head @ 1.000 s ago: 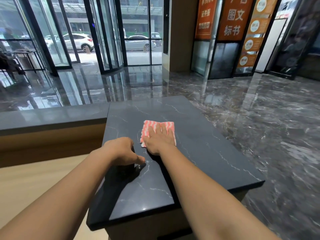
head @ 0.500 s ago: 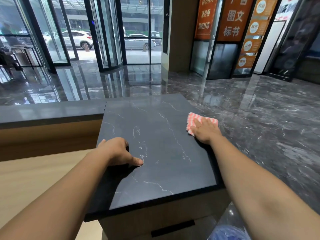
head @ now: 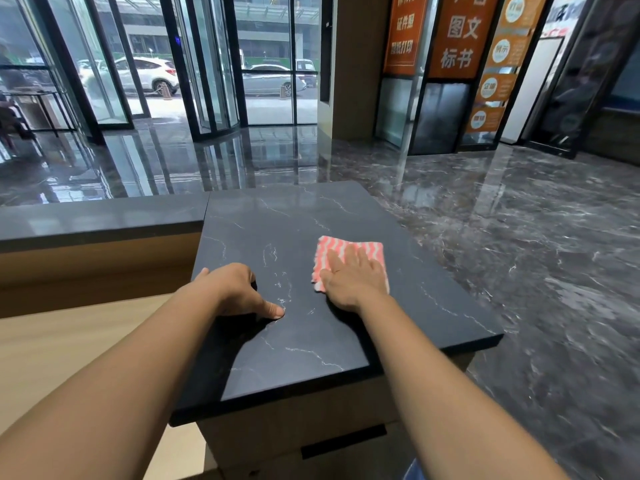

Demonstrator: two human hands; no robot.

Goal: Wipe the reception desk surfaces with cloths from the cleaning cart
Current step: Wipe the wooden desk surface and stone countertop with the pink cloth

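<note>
A glossy marble floor (head: 519, 220) spreads out to glass doors (head: 207, 64) and orange signs (head: 460, 32). The dark veined desk (head: 277, 230) fills the middle. On its right half lies a pink-and-white striped cloth (head: 346, 247), and the right hand (head: 353, 278) presses it flat with straight fingers. The left hand (head: 235, 289) rests beside it on bare stone, fingers curled under, thumb tip touching the top, holding nothing.

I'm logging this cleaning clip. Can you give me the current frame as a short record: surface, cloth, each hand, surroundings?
surface: dark veined desk top
cloth: pink and white striped cloth, lying flat on the desk top
right hand: right hand, fingers straight, pressing on the cloth
left hand: left hand, fingers curled, thumb on the desk top, holding nothing
surroundings: glossy floor, glass doors
</note>
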